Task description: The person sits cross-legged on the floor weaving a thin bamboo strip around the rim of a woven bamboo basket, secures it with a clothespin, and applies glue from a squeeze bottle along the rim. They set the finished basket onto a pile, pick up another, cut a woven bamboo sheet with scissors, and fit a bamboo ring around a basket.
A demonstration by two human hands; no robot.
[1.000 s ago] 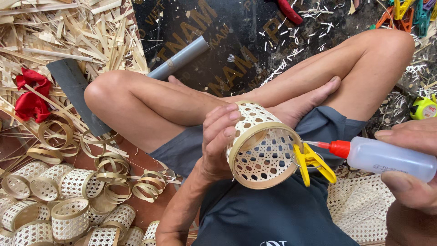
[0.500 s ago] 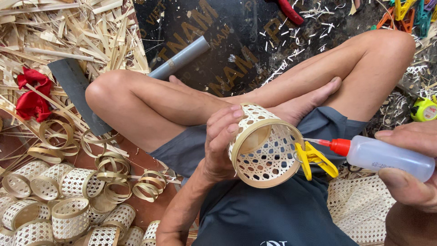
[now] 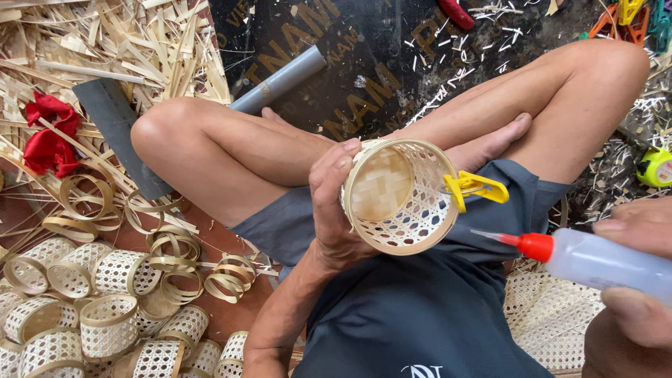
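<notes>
My left hand [image 3: 334, 203] grips a small round woven bamboo basket [image 3: 401, 198] over my lap, its open mouth turned toward me so the woven bottom shows. A yellow plastic clip [image 3: 476, 187] is clamped on the basket's right rim. My right hand [image 3: 633, 294] at the lower right holds a clear squeeze bottle [image 3: 607, 262] with a red nozzle [image 3: 526, 244] pointing left, a little below and right of the basket, not touching it.
I sit cross-legged on a dark mat [image 3: 364, 63]. Several finished small woven baskets [image 3: 105, 325] and bamboo rings [image 3: 175, 252] lie at the lower left. Bamboo strips [image 3: 126, 42], a red cloth [image 3: 47, 133], a grey pipe [image 3: 280, 80] and a woven sheet [image 3: 553, 315] surround me.
My left hand has tilted the basket so its mouth faces me more. The bottle's nozzle has drawn back from the rim, down and to the right.
</notes>
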